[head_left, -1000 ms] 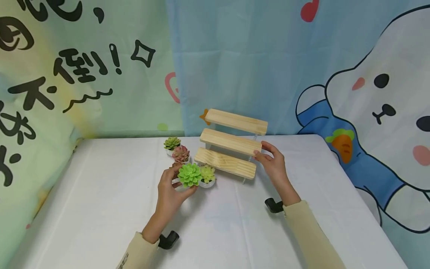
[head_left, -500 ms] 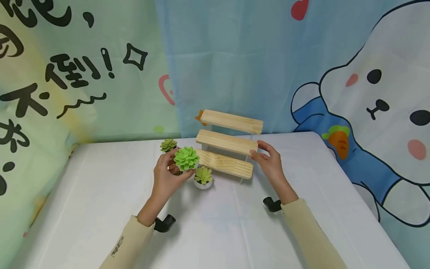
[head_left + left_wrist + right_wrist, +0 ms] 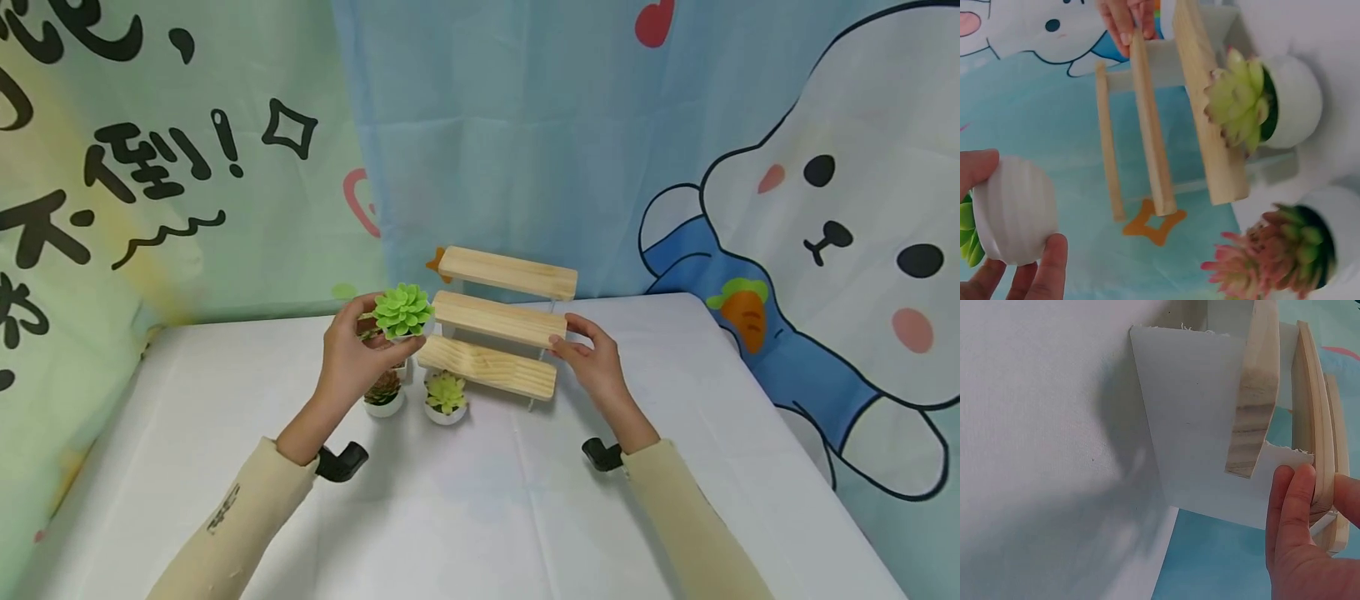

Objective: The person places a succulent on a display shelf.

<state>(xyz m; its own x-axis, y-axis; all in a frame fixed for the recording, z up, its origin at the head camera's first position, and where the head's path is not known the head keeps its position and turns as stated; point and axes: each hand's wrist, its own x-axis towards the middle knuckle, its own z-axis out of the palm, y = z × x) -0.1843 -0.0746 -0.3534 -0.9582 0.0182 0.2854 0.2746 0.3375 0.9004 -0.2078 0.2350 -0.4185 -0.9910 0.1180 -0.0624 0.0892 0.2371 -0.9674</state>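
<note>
One potted green succulent (image 3: 403, 312) is pinched in the left hand (image 3: 347, 351), while the right hand (image 3: 597, 360) pinches the middle board (image 3: 495, 317).

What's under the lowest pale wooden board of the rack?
White flat side panels show under the lowest pale wooden board in both wrist views. In the head view, the board covers most space beneath; anything else there can't be confirmed.

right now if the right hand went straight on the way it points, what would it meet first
The middle wooden plank: the right hand pinches its end, so there is no gap to cross. Depth beyond that is unclear.
</note>
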